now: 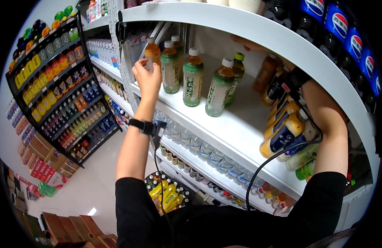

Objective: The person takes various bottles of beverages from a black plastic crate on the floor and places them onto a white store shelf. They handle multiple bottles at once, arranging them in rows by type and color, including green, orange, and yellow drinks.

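Note:
My left hand is raised at the left end of a white shelf, thumb and fingers curled towards each other. Something small and pale shows between them; whether I grip it is unclear. Just behind the fingers stands an orange tea bottle. To its right are upright green-labelled tea bottles with white caps, one of them nearer the front, and a yellow-green-capped bottle. My right hand reaches deep into the shelf, largely hidden by the upper board. A brown drink bottle stands below it.
Yellow-labelled bottles line the right side beneath my right forearm. The upper shelf's edge curves above, with cola bottles on it. Water bottles fill the level below. A crate of bottles sits on the floor. A black cable hangs from my right wrist.

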The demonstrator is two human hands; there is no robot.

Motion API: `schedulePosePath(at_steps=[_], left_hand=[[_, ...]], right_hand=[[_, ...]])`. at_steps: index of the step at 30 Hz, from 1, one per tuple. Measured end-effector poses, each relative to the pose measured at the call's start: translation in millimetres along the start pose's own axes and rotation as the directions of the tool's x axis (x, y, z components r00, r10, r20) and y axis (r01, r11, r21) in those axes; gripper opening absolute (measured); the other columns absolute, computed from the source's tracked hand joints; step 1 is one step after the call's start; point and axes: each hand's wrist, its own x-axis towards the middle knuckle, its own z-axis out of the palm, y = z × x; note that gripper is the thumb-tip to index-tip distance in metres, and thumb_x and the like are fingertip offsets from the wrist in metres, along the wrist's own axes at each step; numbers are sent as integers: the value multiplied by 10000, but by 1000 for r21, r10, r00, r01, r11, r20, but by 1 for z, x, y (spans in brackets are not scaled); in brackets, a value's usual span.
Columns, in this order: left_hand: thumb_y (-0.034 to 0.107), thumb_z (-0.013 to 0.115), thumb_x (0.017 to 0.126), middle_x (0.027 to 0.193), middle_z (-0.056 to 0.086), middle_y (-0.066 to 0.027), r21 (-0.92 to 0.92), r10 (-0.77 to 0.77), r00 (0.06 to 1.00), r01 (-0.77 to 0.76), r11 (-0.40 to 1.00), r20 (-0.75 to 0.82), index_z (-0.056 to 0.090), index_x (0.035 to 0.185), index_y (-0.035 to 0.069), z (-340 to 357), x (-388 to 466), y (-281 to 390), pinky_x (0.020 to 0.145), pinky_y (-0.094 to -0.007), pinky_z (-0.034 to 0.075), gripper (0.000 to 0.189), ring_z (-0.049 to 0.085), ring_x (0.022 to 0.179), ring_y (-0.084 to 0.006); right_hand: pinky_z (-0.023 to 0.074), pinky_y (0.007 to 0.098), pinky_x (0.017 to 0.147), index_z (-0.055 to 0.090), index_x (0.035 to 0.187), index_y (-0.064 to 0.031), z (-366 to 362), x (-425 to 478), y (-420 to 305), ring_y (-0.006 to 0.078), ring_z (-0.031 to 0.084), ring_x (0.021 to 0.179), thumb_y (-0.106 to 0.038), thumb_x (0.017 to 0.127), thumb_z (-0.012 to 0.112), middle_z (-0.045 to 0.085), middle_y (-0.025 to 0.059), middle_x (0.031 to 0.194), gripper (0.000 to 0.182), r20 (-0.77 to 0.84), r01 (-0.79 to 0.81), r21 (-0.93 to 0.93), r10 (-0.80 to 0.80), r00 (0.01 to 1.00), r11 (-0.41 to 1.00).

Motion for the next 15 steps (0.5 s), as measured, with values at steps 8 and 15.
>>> schedulePosePath(at_steps=[8, 15], left_hand=[[292, 864, 743, 1332, 589, -311, 159, -86, 968, 49, 986, 237, 409, 1435, -47, 49, 72, -101, 1068, -445, 474, 895, 584, 1254, -444], [253, 827, 812, 1213, 669, -236, 70, -169, 977, 161, 984, 130, 504, 1302, -23, 60, 60, -89, 1000, -417, 492, 648, 659, 1152, -381]], right_hand=[[531, 354, 733, 697, 1089, 55, -21, -56, -69, 234, 656, 753, -364, 1027, 604, 700, 156, 855, 433, 18, 209, 273, -223, 975, 939], [525, 351, 768, 693, 1115, 43, -27, -107, -100, 241, 652, 799, -321, 1068, 545, 701, 161, 899, 396, 174, 262, 280, -317, 932, 924]])
